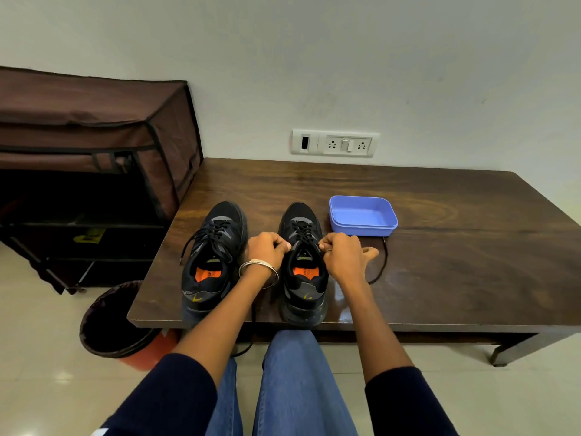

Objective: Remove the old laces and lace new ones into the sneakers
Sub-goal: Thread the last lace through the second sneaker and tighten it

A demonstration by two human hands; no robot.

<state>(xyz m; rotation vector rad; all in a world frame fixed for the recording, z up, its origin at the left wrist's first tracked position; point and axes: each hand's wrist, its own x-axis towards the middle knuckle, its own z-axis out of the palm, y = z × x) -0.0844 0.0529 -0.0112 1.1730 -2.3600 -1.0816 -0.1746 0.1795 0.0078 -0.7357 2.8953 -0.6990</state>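
Two black sneakers with orange insoles stand side by side on the dark wooden table (440, 247), toes pointing away from me. The left sneaker (213, 256) is laced, its black lace ends hanging loose. Over the right sneaker (303, 265), my left hand (267, 248) pinches the lace at the left side of the top eyelets. On the other side of the tongue my right hand (344, 254) pinches the black lace (382, 262), whose free end trails across the table to the right. Another lace end hangs over the table's front edge.
An empty blue plastic tray (363, 215) sits just right of the right sneaker's toe. A brown fabric shoe rack (94, 152) stands left of the table. Below the table's left corner is an orange bin (119, 322) with a dark liner. A wall socket panel (334, 143) is behind.
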